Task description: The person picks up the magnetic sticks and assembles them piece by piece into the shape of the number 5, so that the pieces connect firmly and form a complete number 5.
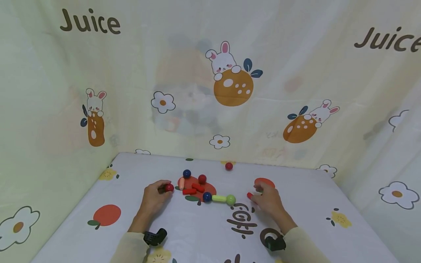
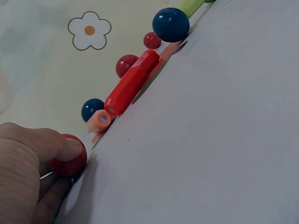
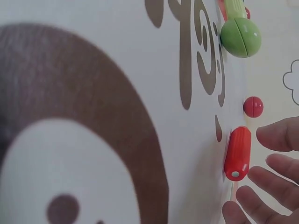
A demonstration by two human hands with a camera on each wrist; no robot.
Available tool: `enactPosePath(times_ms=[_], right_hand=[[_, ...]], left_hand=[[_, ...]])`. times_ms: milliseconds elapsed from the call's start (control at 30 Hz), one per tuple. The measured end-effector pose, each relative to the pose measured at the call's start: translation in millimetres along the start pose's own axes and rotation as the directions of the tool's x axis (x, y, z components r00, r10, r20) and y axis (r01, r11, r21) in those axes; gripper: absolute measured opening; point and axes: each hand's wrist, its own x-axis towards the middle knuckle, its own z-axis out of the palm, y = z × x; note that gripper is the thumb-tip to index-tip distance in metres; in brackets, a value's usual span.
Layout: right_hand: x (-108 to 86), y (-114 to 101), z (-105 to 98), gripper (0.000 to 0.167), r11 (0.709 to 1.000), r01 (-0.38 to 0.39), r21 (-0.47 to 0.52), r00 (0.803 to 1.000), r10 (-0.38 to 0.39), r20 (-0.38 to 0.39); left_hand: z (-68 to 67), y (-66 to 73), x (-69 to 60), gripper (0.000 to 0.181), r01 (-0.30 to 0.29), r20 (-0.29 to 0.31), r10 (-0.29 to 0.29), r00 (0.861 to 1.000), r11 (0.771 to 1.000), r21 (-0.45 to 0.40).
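Observation:
My left hand (image 1: pixel 154 196) pinches a red ball (image 2: pixel 70 161) low over the tabletop, left of the other pieces; the thumb lies over the ball. Beside a short red rod (image 3: pixel 238 153), my right hand (image 1: pixel 269 200) has its fingers spread, the thumb apart from the rod. Whether a fingertip touches the rod I cannot tell. Between the hands, a blue ball (image 1: pixel 207 197), a light green rod (image 1: pixel 219 198) and a green ball (image 1: pixel 231 199) form one joined row. Two red rods (image 1: pixel 189 191), a peach rod (image 1: pixel 182 183), another blue ball (image 1: pixel 186 173) and another red ball (image 1: pixel 202 179) lie behind it.
A lone red ball (image 1: pixel 228 166) sits near the table's back edge. The white tablecloth (image 1: pixel 131 204) carries printed fruit and lettering. Printed curtains (image 1: pixel 184 73) stand behind and along the sides of the table.

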Motion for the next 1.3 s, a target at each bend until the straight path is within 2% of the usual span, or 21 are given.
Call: enactPosePath(times_ms=[533,933,1300], right_hand=[[0.6,8,2,0.033,0.999,-0.046,-0.011,0.997,0.047,0.066],[2.7,12,5,0.020,0.999,-0.030,-0.035,0.997,0.032,0.066],[1.6,13,6,0.020,0.999,-0.033,-0.039,0.998,0.035,0.055]], left_hand=[[0.8,-2.3,0.6,0.041,-0.009,-0.008,0.009,1.000,1.000,-0.016],[1.1,-3.4,0.4,0.040,-0.024,-0.012,0.024,1.000,0.999,-0.023],[1.7,-5.1,0.6,0.039,-0.028,-0.016,0.028,0.999,0.999,-0.037]])
